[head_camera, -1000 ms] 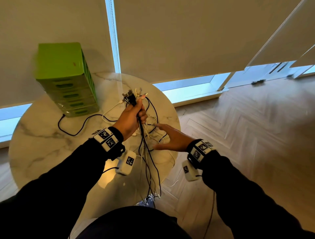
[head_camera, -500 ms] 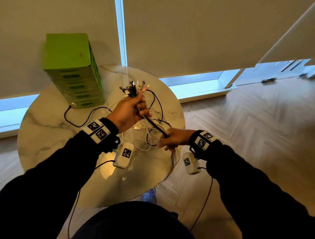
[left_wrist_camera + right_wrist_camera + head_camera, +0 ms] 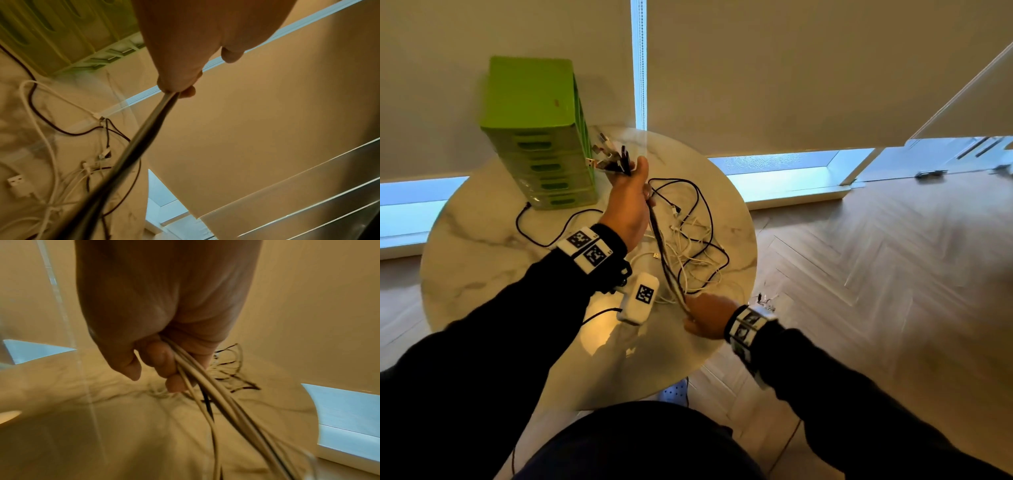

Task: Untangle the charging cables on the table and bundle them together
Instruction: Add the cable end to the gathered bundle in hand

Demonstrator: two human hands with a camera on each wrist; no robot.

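Observation:
A bunch of black and white charging cables [image 3: 666, 257] is stretched taut between my two hands above the round marble table [image 3: 482, 246]. My left hand [image 3: 628, 202] grips the bunch near its plug ends [image 3: 607, 157], which fan out above the fist. My right hand [image 3: 705, 317] grips the same bunch lower down, at the table's near right edge. The left wrist view shows the taut cable bunch [image 3: 144, 138] leaving the fist. In the right wrist view my fingers [image 3: 164, 363] curl round several strands [image 3: 205, 394]. More loose cables [image 3: 695, 236] lie tangled on the table.
A green plastic drawer unit [image 3: 537, 130] stands at the table's back left. One black cable [image 3: 544, 233] runs from beside its base across the marble. Window blinds hang behind the table, and wooden floor [image 3: 876, 274] lies to the right.
My left hand has risen and moved away toward the drawer unit. My right hand has slid down the bunch toward me, pulling the cables straight.

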